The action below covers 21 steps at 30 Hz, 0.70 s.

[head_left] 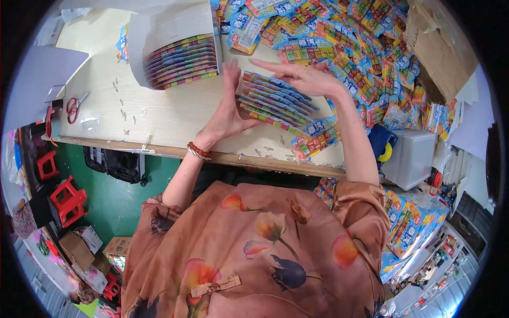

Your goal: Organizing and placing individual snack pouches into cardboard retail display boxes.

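A row of colourful blister candy packets (275, 103) stands close together over the table, between my two hands. My left hand (225, 111) cups the left end of the row, its fingers pointing up and its thumb stretched along the near side. Across the far edge lies my right hand (305, 78), index finger stretched out to the left and the other fingers bent against the packets. Just left of the hands is an open white box (175, 21), with several similar packets (183, 61) lined up in its near end. One loose packet (317, 140) lies by the row's near right corner.
A large heap of loose packets (344, 47) covers the table's far right, beside a brown cardboard carton (442, 47). Red-handled scissors (73, 110) lie at the left. A grey plastic bin (411, 159) stands off the right edge. Red stools (68, 199) are on the green floor.
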Available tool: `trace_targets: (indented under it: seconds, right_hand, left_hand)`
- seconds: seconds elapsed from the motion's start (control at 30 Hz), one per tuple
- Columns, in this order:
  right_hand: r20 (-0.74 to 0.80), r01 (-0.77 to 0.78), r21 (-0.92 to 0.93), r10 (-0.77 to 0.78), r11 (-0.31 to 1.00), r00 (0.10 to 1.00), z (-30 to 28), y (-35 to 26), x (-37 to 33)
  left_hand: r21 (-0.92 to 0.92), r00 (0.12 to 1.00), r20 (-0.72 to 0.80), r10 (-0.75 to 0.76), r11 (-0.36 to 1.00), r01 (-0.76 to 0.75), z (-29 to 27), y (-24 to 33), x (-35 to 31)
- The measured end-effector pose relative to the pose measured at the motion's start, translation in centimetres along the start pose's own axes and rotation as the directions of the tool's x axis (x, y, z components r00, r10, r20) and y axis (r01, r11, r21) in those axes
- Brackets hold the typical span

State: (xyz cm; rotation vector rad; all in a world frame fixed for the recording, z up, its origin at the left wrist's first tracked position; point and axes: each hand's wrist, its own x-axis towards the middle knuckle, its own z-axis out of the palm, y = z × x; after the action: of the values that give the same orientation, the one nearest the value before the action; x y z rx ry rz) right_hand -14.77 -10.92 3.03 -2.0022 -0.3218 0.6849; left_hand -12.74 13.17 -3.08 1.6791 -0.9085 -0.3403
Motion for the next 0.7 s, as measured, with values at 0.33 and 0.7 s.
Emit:
trace_targets:
  seconds: [0.33,0.7]
  right_hand:
    - [-0.581,0.228,0.587,0.209,0.777,0.786,8.1,2.3,-7.7]
    - [-0.91,0.456,0.399,0.28,0.796,0.306,16.6,0.3,-3.5]
  left_hand:
    - [-0.088,0.985,0.154,-0.072,0.992,0.087,-0.9,0.3,-0.1]
    - [-0.056,0.985,0.127,-0.113,0.991,0.121,-0.3,0.8,-2.7]
